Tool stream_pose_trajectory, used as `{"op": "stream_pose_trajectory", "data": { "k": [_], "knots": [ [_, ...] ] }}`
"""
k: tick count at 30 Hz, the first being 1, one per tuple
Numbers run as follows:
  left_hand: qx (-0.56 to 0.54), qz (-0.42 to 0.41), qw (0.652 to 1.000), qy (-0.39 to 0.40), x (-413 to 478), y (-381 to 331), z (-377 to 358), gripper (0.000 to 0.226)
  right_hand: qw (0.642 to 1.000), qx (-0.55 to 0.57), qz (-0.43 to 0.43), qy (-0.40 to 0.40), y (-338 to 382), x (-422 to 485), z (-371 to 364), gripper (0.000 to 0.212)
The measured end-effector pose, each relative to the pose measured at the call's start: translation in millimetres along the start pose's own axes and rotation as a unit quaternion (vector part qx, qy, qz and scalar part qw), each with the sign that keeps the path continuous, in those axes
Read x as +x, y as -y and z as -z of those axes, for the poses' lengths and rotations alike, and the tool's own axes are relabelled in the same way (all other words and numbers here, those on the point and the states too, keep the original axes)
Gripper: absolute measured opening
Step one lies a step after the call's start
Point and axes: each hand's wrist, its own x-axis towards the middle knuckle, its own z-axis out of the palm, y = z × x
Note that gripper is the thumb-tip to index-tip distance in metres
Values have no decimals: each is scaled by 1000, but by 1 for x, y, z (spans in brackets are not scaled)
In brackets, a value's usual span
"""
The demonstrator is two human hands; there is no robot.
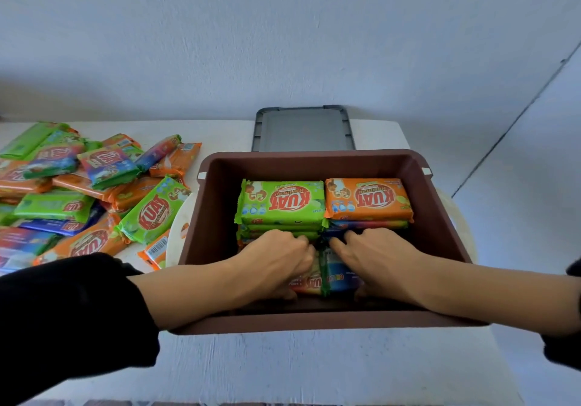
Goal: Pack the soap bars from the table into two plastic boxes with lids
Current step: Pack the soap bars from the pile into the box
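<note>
Inside brown box (314,163), green, orange soap bars (283,202)

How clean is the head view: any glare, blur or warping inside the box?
Head view: soft, even light, no glare; the wide lens bows the brown box rim and table edge; labels on the green bar and orange bar read sharply; shadow dims the near wall below the left hand and right hand gripping soap bars; the loose pile at left is softer.
</note>
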Motion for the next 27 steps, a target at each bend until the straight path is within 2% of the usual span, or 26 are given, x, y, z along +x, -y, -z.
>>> {"op": "stream_pose_trajectory", "data": {
  "k": [3, 10, 12, 14, 17, 20, 24, 27],
  "knots": [
    [-4, 11, 1000, 12, 0, 1, -2, 55, 1000, -1, 8, 11, 0, 1, -1, 54],
    [2, -4, 999, 47, 2, 4, 1, 57, 997, -48, 56, 36, 9, 16, 4, 38],
    [-42, 5, 999, 35, -2, 9, 5, 58, 998, -20, 45, 43, 6, 17, 14, 41],
    [-140, 23, 989, -29, -10, 20, 12, 52, 998, 18, 36, 43, -1, 12, 30, 51],
    [-302, 65, 936, -172, -35, 49, 31, 30, 997, 59, 40, -25, -16, -1, 64, 44],
    [-332, 117, 890, -289, -67, 91, 45, 24, 985, 101, 56, -127, -25, 9, 110, 38],
    [-295, 226, 879, -300, -113, 155, 26, 27, 950, 144, 128, -247, -15, 58, 160, 37],
    [-260, 333, 873, -243, -143, 203, -19, 35, 929, 143, 207, -271, 12, 113, 183, 39]
  ]
}}
